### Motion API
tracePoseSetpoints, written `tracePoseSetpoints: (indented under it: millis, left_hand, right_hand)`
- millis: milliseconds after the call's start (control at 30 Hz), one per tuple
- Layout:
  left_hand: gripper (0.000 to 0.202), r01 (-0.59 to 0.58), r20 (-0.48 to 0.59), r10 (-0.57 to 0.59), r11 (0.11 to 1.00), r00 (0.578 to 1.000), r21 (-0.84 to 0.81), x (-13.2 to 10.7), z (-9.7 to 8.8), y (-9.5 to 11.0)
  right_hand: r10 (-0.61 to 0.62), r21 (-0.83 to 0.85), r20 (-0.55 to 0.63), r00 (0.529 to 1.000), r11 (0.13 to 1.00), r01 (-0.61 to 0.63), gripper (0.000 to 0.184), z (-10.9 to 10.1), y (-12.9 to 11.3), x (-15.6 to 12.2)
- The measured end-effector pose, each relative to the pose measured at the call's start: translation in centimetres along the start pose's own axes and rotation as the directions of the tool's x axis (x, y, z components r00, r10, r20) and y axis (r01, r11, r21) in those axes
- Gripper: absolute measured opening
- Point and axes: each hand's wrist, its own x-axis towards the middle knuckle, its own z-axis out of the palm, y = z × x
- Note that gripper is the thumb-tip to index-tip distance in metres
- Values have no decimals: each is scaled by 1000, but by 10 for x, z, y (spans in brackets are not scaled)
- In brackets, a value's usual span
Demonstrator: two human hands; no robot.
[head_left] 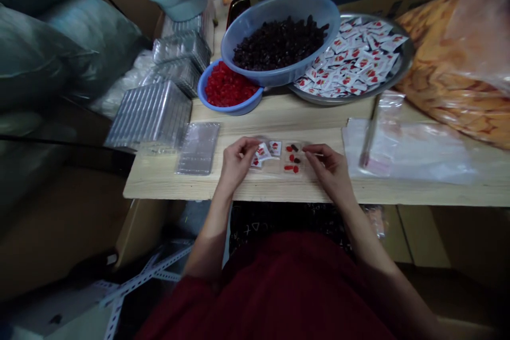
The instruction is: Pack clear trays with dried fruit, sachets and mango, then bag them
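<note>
A clear plastic tray (274, 168) lies near the table's front edge between my hands. Its right side holds red and dark pieces in small compartments. On its left side are small white sachets (275, 148) with red print. My left hand (238, 162) is closed at the tray's left end, thumb and forefinger pinching a tilted sachet (262, 152). At the tray's upper right corner, the thumb and forefinger of my right hand (330, 169) are closed on its edge.
Behind stand a blue bowl of red pieces (229, 86), a larger bowl of dark pieces (281, 42) and a metal basin of sachets (354, 58). Stacked clear trays (151, 111) are left; plastic bags (422, 151) and a large orange sack (458, 74) are right.
</note>
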Motion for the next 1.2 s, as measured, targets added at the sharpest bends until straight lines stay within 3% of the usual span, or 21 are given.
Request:
tracePoseSetpoints:
  millis: [67, 133, 233, 333, 433, 533, 700, 833, 900, 933, 1000, 1067, 1100, 1200]
  left_hand:
    - [14, -81, 177, 51, 982, 983, 171, -3, 6, -3]
    - [17, -187, 267, 108, 938, 958, 291, -8, 13, -7]
    - [15, -250, 200, 181, 878, 963, 408, -12, 13, -13]
    - [15, -167, 72, 151, 845, 986, 508, -15, -4, -17]
    - [21, -163, 148, 91, 785, 985, 598, -16, -17, -23]
    - [37, -183, 247, 19, 728, 969, 661, -13, -17, -31]
    - [16, -182, 257, 0, 705, 967, 686, -7, -15, -27]
    - [9, -128, 153, 47, 806, 987, 578, 1, -17, -5]
    - [15, -82, 163, 15, 904, 987, 419, 13, -3, 11]
    - [20, -66, 224, -3, 951, 975, 303, 24, 10, 21]
    - [27, -25, 407, 4, 999, 913, 47, 52, 45, 40]
    - [30, 44, 503, 42, 986, 863, -158, 88, 88, 57]
    - [30, 77, 493, 47, 970, 868, -229, 108, 108, 64]
    - [45, 99, 322, 12, 941, 947, -324, 159, 152, 76]
  right_hand:
    - [-32, -67, 14, 999, 997, 33, 18, 3, 5, -8]
    - [-119, -140, 40, 992, 982, 124, 15, 10, 10, -16]
    - [-268, -293, 115, 957, 911, 290, 14, 22, 16, -27]
    - [-315, -444, 270, 910, 797, 408, 23, 30, 19, -30]
    - [-299, -519, 441, 846, 684, 512, 33, 38, 23, -30]
    - [-273, -548, 515, 812, 624, 557, 36, 46, 29, -31]
    - [-300, -578, 466, 832, 608, 543, 42, 40, 22, -35]
    - [-384, -573, 313, 869, 653, 495, 35, 15, 4, -37]
    - [-420, -561, 209, 883, 689, 460, 31, 1, -4, -38]
    - [-435, -554, 155, 887, 705, 442, 30, -5, -7, -39]
    - [-462, -540, 70, 884, 728, 423, 31, -18, -13, -40]
    - [-487, -539, 20, 873, 730, 419, 32, -31, -19, -39]
    - [-496, -549, 2, 868, 725, 416, 33, -40, -22, -38]
    - [-541, -608, -70, 838, 689, 395, 34, -84, -39, -25]
